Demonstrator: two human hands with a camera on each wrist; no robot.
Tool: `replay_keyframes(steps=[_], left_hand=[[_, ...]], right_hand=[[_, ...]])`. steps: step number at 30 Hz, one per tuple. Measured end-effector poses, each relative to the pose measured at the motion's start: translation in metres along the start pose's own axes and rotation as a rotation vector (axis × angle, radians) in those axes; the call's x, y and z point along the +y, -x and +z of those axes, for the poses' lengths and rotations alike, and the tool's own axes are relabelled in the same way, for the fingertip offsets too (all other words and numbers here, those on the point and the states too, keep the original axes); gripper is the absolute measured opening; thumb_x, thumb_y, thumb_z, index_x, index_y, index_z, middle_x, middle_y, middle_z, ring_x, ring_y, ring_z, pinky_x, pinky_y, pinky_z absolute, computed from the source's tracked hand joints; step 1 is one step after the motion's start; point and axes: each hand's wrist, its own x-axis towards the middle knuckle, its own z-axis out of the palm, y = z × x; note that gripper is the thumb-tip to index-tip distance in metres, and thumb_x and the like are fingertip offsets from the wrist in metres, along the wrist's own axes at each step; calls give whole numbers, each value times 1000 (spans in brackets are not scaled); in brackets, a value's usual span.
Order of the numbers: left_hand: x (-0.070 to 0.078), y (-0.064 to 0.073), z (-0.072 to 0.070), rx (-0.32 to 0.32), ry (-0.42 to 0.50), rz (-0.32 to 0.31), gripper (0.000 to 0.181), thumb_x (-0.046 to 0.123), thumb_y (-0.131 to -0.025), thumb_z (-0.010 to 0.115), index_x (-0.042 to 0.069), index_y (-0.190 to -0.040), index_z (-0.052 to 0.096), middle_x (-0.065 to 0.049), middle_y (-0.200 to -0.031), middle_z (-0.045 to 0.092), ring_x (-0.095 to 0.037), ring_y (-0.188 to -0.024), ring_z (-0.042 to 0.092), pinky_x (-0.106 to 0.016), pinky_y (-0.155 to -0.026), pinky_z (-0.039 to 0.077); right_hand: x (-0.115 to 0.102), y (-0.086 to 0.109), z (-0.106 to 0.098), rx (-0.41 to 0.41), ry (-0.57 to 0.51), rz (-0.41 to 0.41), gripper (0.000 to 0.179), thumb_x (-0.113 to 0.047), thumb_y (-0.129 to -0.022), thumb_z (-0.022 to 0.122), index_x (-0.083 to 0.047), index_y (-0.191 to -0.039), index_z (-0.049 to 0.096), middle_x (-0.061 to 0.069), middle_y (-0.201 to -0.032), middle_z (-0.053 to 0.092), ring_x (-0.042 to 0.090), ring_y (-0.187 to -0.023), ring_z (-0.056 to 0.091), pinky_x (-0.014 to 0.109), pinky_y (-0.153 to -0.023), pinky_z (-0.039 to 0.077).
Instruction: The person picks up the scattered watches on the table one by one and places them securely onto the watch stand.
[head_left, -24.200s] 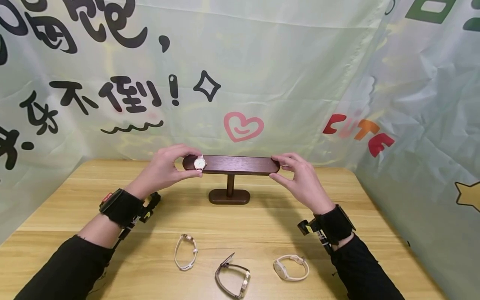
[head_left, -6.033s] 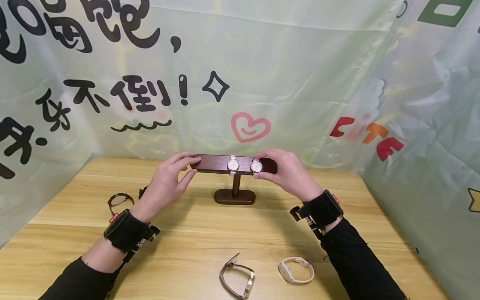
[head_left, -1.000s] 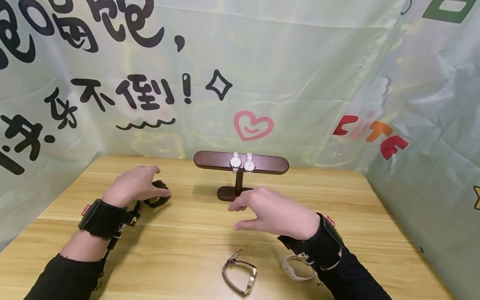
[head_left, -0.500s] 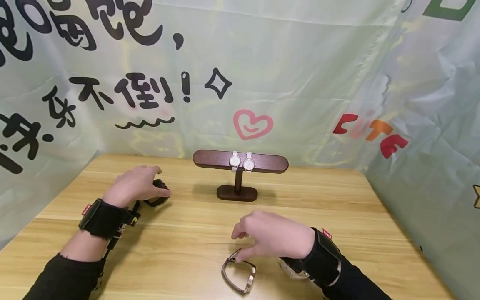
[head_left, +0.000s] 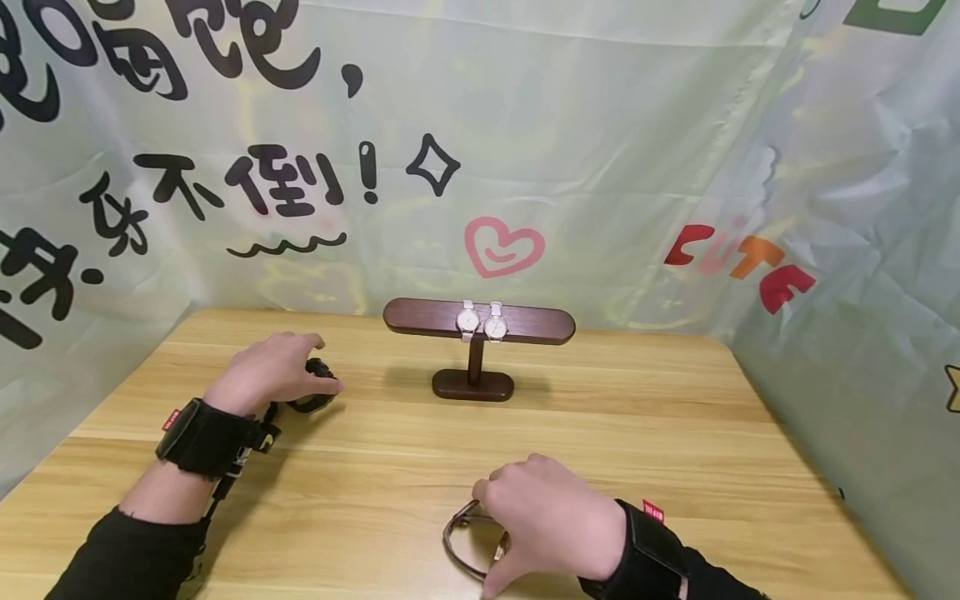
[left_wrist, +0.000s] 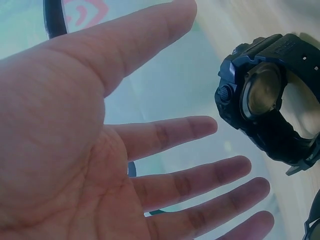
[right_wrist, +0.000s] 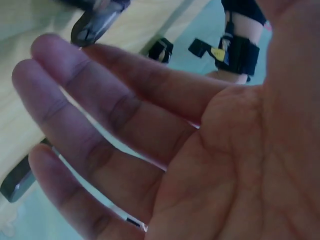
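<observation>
My left hand hovers at the left with fingers spread beside a chunky black sports watch. In the left wrist view that watch stands on its side, apart from the fingertips. Over a thin dark-strapped watch at the front is my right hand, thumb and fingers reaching around its right side. The right wrist view shows relaxed fingers of the right hand, with the watch's clasp right at a fingertip. Two white-strapped watches, a left one and a right one, sit on the dark wooden stand.
The stand's base rests at the back middle of the wooden table. A printed curtain hangs behind and at the sides. In the left wrist view another dark watch shows at the lower right edge.
My right hand has come down and toward the front, from before the stand to the thin dark watch, and its wrist now hides the white watch at the front right. The left hand stays put.
</observation>
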Motion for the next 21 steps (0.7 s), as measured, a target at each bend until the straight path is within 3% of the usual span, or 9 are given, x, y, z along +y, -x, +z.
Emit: replay_keyframes(steps=[8, 16, 21], left_hand=[[1, 1, 0, 4, 6, 2, 88, 56, -92, 80, -5, -150, 54, -34, -145, 61, -55, -132, 58, -71, -101, 53], [1, 1, 0, 4, 5, 4, 87, 55, -93, 79, -4, -151, 54, -34, -145, 61, -55, -133, 57, -71, -103, 52], [1, 1, 0, 6, 4, 1, 87, 55, -93, 79, -4, -151, 54, -34, -145, 61, -54, -133, 57, -70, -102, 52]], right_hand=[[-3, -5, 5, 2, -55, -9, 52, -56, -70, 97, -21, -97, 71, -20, -72, 49, -2, -63, 43, 19, -57, 38], [-3, -11, 6, 42, -50, -42, 48, -47, -78, 94, -20, -111, 74, -18, -80, 57, -5, -69, 46, 17, -62, 45], [-3, -15, 7, 50, -67, -67, 43, -38, -84, 91, -17, -115, 71, -15, -81, 54, -4, -70, 46, 14, -63, 45]])
